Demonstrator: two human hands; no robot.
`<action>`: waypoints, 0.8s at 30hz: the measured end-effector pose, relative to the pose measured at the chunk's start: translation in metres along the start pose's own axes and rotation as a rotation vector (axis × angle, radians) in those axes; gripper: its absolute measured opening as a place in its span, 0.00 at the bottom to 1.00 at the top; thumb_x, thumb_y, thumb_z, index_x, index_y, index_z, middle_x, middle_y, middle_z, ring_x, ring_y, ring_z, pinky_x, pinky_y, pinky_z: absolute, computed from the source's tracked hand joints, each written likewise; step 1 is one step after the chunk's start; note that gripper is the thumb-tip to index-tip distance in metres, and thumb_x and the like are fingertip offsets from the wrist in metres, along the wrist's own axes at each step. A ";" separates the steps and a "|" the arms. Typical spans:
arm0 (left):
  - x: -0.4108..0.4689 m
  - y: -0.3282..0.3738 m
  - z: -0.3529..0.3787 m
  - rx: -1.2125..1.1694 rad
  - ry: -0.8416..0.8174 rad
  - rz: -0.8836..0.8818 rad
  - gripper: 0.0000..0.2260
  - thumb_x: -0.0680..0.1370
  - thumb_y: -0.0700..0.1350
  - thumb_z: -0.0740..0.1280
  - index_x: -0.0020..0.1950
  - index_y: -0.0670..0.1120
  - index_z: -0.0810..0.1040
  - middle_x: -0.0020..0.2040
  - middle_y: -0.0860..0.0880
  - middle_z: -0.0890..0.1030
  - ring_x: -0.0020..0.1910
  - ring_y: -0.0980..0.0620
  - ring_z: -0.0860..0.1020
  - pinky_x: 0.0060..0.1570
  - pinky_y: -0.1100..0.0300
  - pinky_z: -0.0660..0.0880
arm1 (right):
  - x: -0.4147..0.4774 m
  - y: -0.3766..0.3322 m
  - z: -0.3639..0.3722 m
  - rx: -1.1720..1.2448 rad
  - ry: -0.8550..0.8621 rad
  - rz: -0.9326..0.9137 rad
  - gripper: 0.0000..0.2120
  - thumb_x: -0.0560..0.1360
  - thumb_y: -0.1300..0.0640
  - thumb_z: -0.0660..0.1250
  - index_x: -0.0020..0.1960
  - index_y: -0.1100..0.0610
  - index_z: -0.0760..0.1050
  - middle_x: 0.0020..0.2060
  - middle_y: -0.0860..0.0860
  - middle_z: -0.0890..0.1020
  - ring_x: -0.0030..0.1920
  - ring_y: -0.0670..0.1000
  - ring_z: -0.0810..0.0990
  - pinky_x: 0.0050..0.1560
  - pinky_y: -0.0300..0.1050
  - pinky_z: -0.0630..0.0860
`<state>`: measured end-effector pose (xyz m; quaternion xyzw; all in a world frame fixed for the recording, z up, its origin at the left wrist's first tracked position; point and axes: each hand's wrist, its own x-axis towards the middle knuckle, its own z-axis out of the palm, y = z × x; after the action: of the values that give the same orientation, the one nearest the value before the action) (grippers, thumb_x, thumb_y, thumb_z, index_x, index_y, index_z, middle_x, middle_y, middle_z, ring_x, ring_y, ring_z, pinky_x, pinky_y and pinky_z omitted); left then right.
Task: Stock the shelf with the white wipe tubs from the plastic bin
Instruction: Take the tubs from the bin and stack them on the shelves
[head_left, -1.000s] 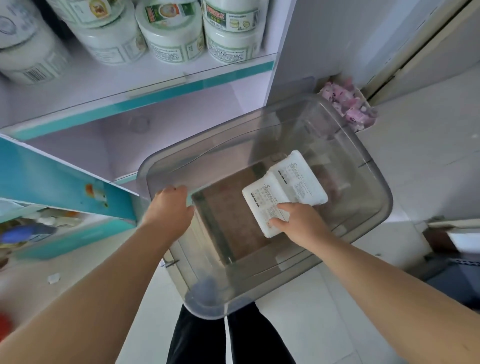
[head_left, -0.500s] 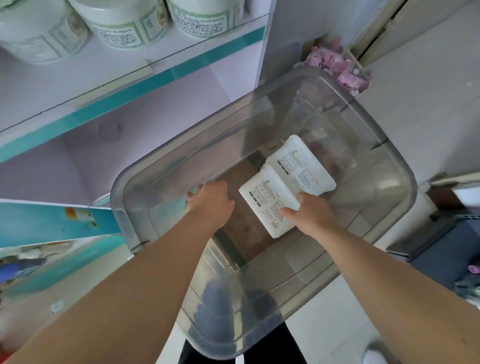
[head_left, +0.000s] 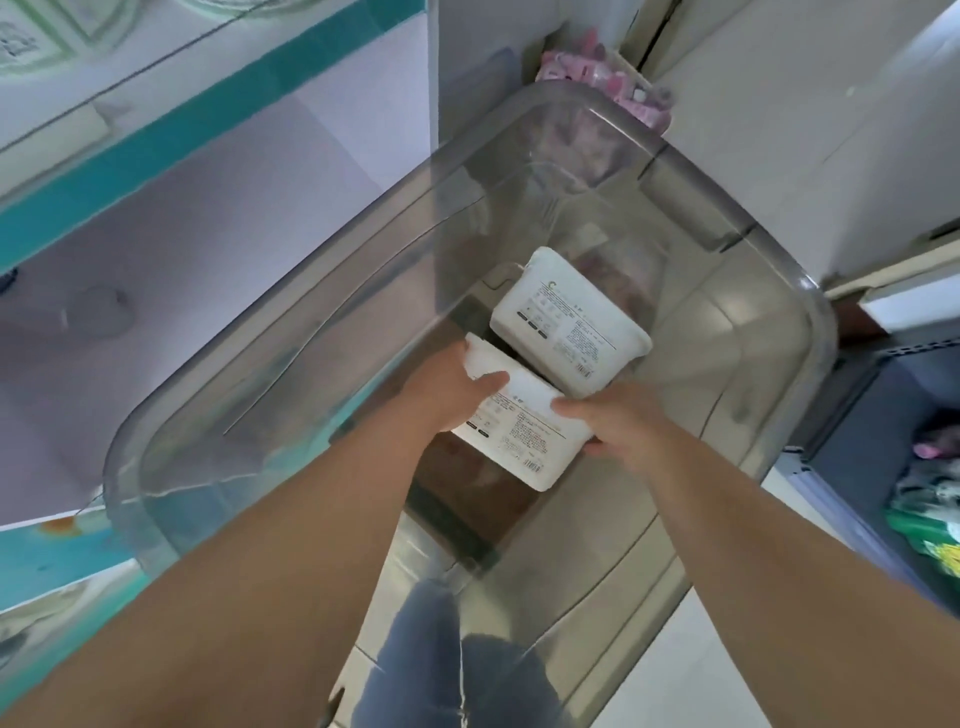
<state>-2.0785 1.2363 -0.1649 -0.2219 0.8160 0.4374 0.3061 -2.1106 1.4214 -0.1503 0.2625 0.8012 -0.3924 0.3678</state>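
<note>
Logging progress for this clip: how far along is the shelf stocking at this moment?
Done: blurred tubs stand on the upper shelf. In hand: the left hand and right hand grip the nearer tub inside the plastic bin. Left: it and the farther tub, the only two visible in the bin, are not yet shelved.

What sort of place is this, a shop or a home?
Probably a small shop or stockroom: a teal-edged shelf carries labelled tubs, the left hand and right hand grip a white wipe tub in a clear plastic bin, and pink packets sit heaped behind it.
</note>
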 end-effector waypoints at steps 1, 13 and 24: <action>-0.008 -0.004 -0.002 -0.037 0.020 -0.021 0.27 0.75 0.57 0.67 0.71 0.49 0.67 0.64 0.50 0.77 0.58 0.48 0.78 0.57 0.50 0.76 | -0.007 -0.003 -0.002 0.021 0.006 -0.025 0.21 0.66 0.59 0.77 0.56 0.59 0.75 0.50 0.55 0.82 0.50 0.56 0.82 0.49 0.56 0.81; -0.184 -0.005 -0.049 -0.739 0.578 0.023 0.22 0.76 0.51 0.70 0.66 0.47 0.66 0.53 0.54 0.78 0.50 0.56 0.78 0.41 0.65 0.72 | -0.166 -0.035 -0.003 -0.352 0.040 -0.698 0.10 0.67 0.50 0.75 0.40 0.56 0.80 0.37 0.43 0.81 0.36 0.40 0.77 0.30 0.32 0.67; -0.385 -0.065 -0.079 -1.027 1.083 0.136 0.11 0.78 0.51 0.66 0.55 0.46 0.71 0.49 0.52 0.79 0.46 0.59 0.77 0.42 0.71 0.73 | -0.350 -0.053 0.053 -0.358 -0.037 -1.227 0.09 0.67 0.51 0.76 0.43 0.54 0.80 0.45 0.45 0.82 0.43 0.42 0.80 0.29 0.22 0.67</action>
<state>-1.7863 1.1718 0.0987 -0.4701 0.5576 0.6108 -0.3083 -1.9203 1.3024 0.1291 -0.3165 0.8523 -0.3961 0.1282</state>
